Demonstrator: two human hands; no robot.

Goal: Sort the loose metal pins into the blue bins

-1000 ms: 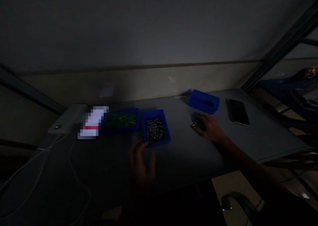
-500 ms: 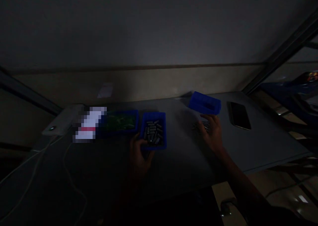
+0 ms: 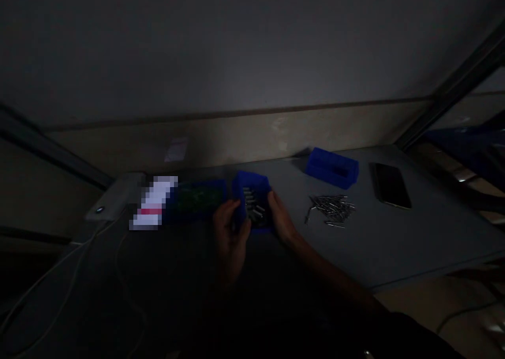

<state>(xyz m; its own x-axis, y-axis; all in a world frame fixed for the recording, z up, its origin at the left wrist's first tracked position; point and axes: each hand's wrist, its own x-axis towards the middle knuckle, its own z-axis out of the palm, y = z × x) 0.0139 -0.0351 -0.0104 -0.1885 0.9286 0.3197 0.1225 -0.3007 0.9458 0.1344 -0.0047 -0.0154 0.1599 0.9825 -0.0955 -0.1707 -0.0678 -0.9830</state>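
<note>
Both hands grip a blue bin (image 3: 252,178) that holds several short silver metal cylinders (image 3: 255,209). My left hand (image 3: 230,233) is closed on its left side and near corner, the thumb over the rim. On the opposite side, my right hand (image 3: 281,217) presses its fingers against the wall. The bin looks slightly tilted. To the right, a loose pile of thin metal pins (image 3: 334,207) lies on the grey table (image 3: 374,243). Left of the bin is another blue bin (image 3: 215,184) with green contents, too dark to name.
A third blue bin (image 3: 332,167) stands behind the pins. Farther right lies a dark phone (image 3: 392,185). At the left are a pixelated bright rectangle (image 3: 153,203), a white box (image 3: 117,196) and trailing white cables (image 3: 74,275). A wall (image 3: 252,133) backs the table.
My right hand has left the metal pins and come left to the bin's right side. The bin has turned and tilted, with its cylinders shifted. The view has moved slightly.
</note>
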